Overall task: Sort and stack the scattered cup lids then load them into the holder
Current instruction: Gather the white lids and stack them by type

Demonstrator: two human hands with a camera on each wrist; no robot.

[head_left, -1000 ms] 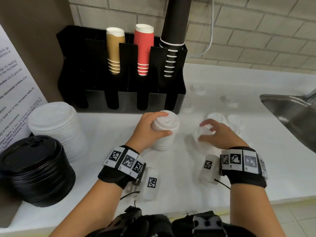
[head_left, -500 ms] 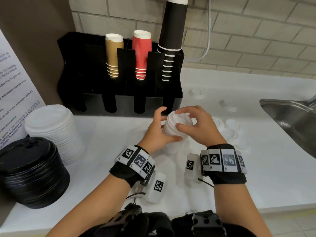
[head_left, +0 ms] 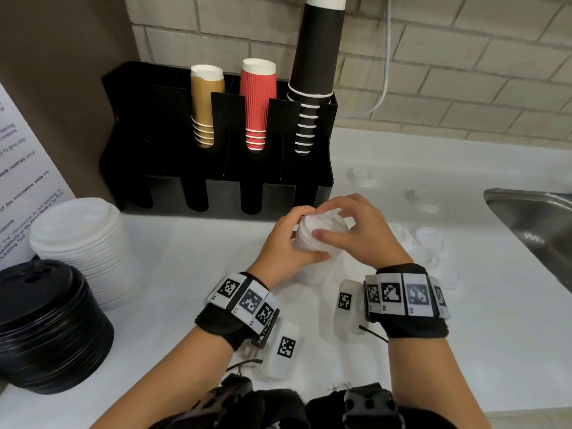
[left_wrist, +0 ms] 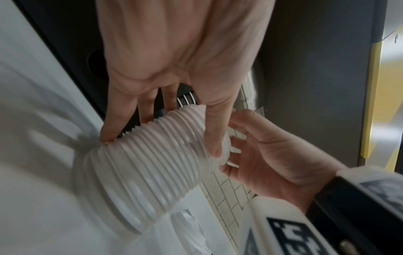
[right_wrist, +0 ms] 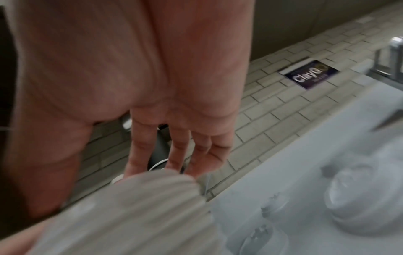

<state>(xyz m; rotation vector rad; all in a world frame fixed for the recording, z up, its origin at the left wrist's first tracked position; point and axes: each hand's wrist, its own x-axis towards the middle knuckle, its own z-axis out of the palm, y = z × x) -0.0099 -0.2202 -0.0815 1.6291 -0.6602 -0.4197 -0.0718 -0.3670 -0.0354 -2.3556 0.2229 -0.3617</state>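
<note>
White counter (head_left: 185, 274) under a brick wall (head_left: 464, 72), with a steel sink (head_left: 532, 218) at right and a black holder (head_left: 216, 187) with cups at back. Left hand (head_left: 280, 243), fingers curled around a stack of white lids (head_left: 315, 239), gripping its ribbed side. Right hand (head_left: 360, 233) on top, fingers bent and pinching the upper lid. Stack held just in front of the holder, slightly tilted. Loose lids (head_left: 428, 238) on the counter near the sink.

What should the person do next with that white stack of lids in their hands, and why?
Probably press the top lid down flush. The left hand grips the small white lid stack by its side while the right hand covers its top, as if seating a lid. Loose lids lie by the sink.
</note>
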